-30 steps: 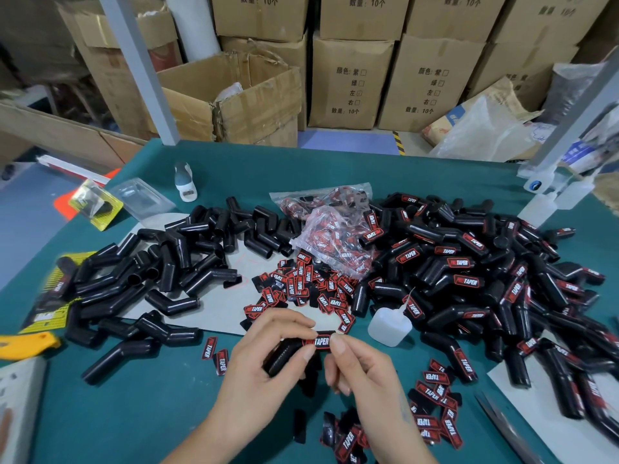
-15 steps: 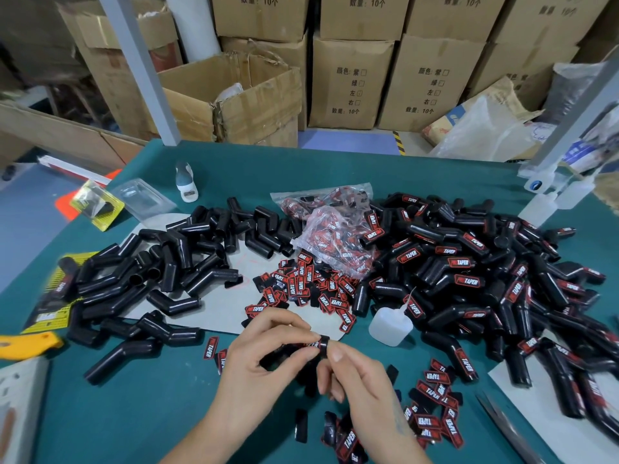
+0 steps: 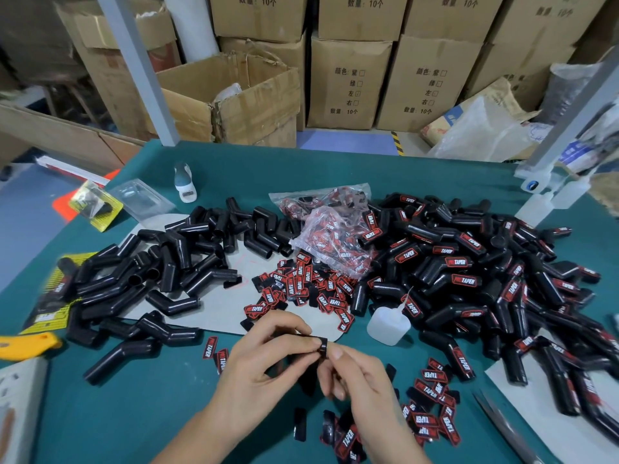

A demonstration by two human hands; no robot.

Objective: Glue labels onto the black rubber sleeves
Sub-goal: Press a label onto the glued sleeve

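Sleeve point(image 3: 303, 344) held over the table point(image 3: 140, 413).
Left hand point(image 3: 258, 370) grips it; right hand point(image 3: 355, 380) pinches its end.

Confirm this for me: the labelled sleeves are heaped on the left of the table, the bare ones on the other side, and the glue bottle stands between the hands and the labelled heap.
Sides are swapped. The head view shows the labelled sleeves heaped on the right and the bare sleeves on the left. The glue bottle does stand between the hands and the labelled heap.

Far beyond your fingers stand stacked cardboard boxes point(image 3: 348, 83) and an open carton point(image 3: 234, 95), while to their left you have a yellow utility knife point(image 3: 26, 344), a clear blister pack point(image 3: 140, 200) and a small white bottle point(image 3: 184, 182).
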